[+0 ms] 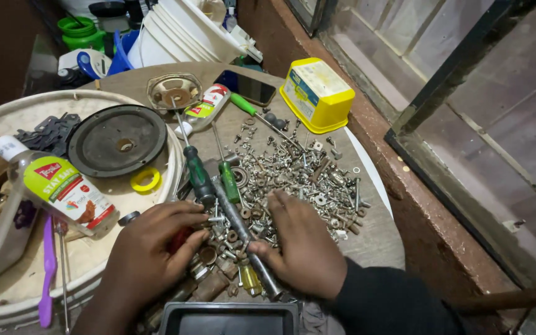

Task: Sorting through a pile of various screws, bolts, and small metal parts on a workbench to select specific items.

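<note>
Head view: 2 hands at the near edge of a round table (379, 239).
Left hand (156, 248): fingers curled, resting on the near-left edge of the hardware; whether it pinches a piece cannot be told.
Right hand (302, 245): palm down, fingers loosely bent over the screws, thumb against a grey metal rod (243, 232).
Screw pile (299, 174): loose nuts and screws, centre of table, far of both hands.
Handling: likely hard, small, light singly, apt to roll; best pinched at the shank.
Screwdrivers (209, 174): 2, green-handled, just left of the pile.
</note>
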